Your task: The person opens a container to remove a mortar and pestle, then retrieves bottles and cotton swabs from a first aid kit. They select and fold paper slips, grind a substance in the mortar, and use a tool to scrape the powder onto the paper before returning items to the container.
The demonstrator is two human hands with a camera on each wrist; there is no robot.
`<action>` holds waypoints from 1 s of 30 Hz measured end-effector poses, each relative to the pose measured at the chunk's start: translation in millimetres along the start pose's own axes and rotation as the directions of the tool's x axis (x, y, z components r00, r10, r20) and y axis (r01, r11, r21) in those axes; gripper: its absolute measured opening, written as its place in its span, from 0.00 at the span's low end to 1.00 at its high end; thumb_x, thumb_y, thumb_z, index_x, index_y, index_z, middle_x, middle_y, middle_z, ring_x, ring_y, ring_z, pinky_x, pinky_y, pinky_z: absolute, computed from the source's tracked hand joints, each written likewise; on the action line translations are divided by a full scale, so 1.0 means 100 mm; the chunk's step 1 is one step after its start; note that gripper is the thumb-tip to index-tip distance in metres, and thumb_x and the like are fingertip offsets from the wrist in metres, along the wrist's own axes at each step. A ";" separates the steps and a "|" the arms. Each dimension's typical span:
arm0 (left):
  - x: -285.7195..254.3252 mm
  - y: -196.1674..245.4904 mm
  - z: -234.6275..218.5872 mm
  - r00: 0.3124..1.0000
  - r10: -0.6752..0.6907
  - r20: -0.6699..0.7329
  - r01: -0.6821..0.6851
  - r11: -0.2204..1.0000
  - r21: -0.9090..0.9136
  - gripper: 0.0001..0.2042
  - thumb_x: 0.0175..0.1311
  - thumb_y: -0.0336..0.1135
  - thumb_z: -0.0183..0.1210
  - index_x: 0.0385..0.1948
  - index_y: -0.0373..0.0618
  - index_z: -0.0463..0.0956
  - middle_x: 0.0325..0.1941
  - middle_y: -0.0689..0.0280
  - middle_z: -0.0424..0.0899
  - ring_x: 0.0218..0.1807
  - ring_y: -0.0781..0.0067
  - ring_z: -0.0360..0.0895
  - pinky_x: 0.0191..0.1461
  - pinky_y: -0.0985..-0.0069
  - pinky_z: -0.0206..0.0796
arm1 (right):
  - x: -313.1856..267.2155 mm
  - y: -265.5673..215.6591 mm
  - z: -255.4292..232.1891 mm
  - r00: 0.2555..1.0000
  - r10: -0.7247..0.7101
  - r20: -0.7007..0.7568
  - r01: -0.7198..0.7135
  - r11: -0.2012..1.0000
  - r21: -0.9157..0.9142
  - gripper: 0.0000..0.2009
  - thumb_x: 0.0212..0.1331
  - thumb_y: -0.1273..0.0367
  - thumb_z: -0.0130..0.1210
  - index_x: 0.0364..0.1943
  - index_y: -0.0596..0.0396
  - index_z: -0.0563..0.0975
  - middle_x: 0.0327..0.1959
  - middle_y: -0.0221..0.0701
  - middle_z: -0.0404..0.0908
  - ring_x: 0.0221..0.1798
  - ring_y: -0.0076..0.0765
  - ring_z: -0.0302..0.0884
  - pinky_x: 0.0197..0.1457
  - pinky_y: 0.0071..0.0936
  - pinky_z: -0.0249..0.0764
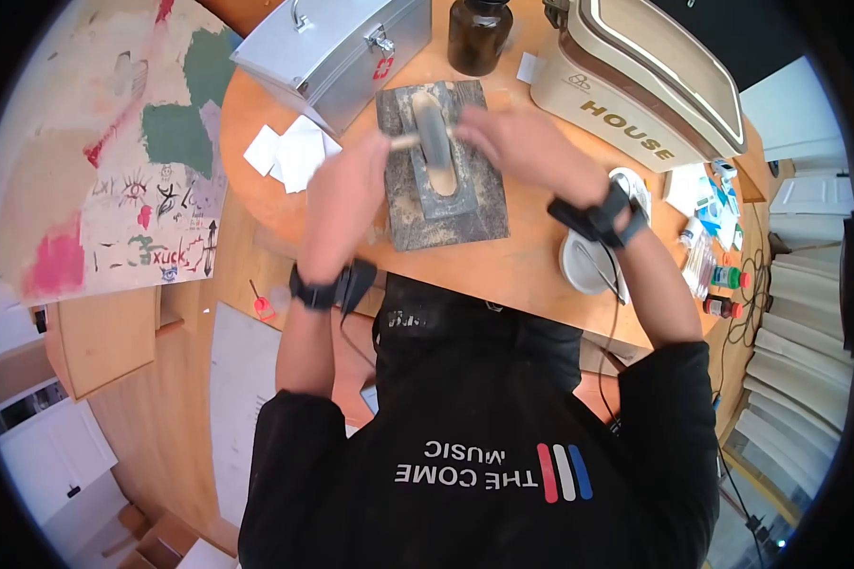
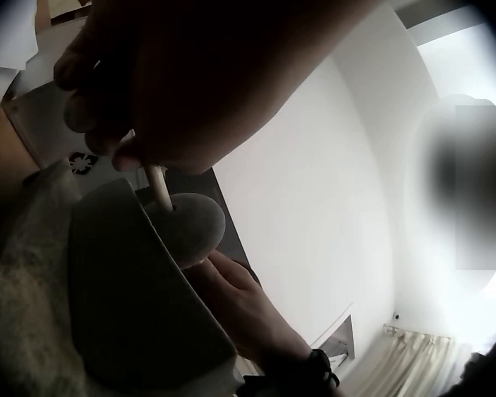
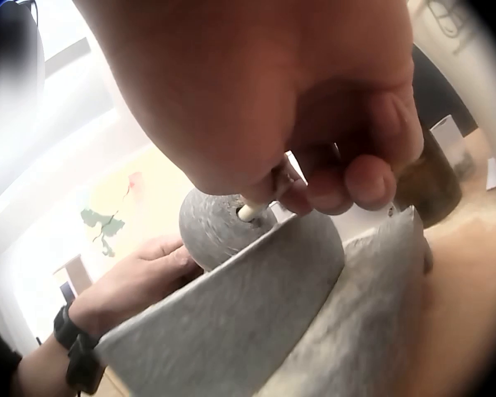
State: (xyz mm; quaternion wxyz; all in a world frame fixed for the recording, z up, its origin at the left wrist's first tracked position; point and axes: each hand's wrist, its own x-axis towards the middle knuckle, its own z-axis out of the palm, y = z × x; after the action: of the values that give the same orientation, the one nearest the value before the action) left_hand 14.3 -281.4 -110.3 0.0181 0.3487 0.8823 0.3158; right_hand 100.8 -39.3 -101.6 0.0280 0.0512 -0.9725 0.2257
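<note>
Between both hands (image 1: 348,185) (image 1: 525,144) stands a grey wheel (image 1: 434,133) in its trough (image 1: 461,205).

Hands: two, a left hand (image 1: 343,204) and a right hand (image 1: 533,147)
Black wrist straps (image 1: 319,292): two, one on each arm
Stone wheel (image 1: 434,131): one
Wooden handle ends (image 1: 405,142): two, one on either side of the wheel
Trough (image 1: 449,208): one
Slab (image 1: 485,220) under the trough: one
Table (image 1: 531,261): one
Metal box (image 1: 337,57): one
Lettered beige box (image 1: 571,93): one
Dark jar (image 1: 474,44): one
Paper pieces (image 1: 300,163) near the metal box: several, overlapping, exact number hard to tell
White bowl (image 1: 573,269): one
Red-capped bottles: two, a green bottle (image 1: 724,277) and a dark bottle (image 1: 719,306)
Painted board (image 1: 176,136): one
Stripes (image 1: 565,472) on the shirt (image 1: 493,398): three
</note>
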 end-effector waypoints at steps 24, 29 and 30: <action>0.25 0.03 0.04 0.999 0.052 0.006 -0.052 0.996 0.072 0.13 0.80 0.43 0.48 0.38 0.45 0.71 0.28 0.45 0.78 0.35 0.36 0.78 0.35 0.46 0.66 | -0.02 0.16 0.05 0.999 -0.009 -0.037 0.006 0.996 -0.092 0.13 0.76 0.56 0.49 0.46 0.47 0.77 0.26 0.44 0.80 0.33 0.58 0.82 0.34 0.52 0.74; -0.09 0.10 0.06 0.993 -0.006 0.115 0.007 1.000 -0.012 0.13 0.81 0.43 0.47 0.39 0.44 0.71 0.28 0.44 0.78 0.35 0.34 0.77 0.35 0.47 0.65 | -0.20 0.03 -0.09 1.000 -0.019 0.024 0.020 0.997 -0.073 0.13 0.76 0.55 0.49 0.44 0.48 0.77 0.27 0.44 0.81 0.34 0.59 0.81 0.34 0.52 0.74; 0.00 0.06 0.08 0.998 0.002 0.067 -0.002 1.000 -0.005 0.13 0.81 0.42 0.47 0.39 0.44 0.71 0.28 0.44 0.77 0.35 0.33 0.77 0.35 0.47 0.65 | -0.06 0.18 0.03 0.995 -0.067 -0.070 0.063 0.996 -0.057 0.13 0.76 0.55 0.49 0.44 0.48 0.77 0.26 0.44 0.81 0.33 0.59 0.81 0.34 0.52 0.74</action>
State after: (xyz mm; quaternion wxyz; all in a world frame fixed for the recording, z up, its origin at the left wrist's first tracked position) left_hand 19.9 -273.5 -113.5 0.0481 0.3598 0.8801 0.3061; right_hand 104.7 -24.2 -112.8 0.0717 0.0740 -0.9745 0.1994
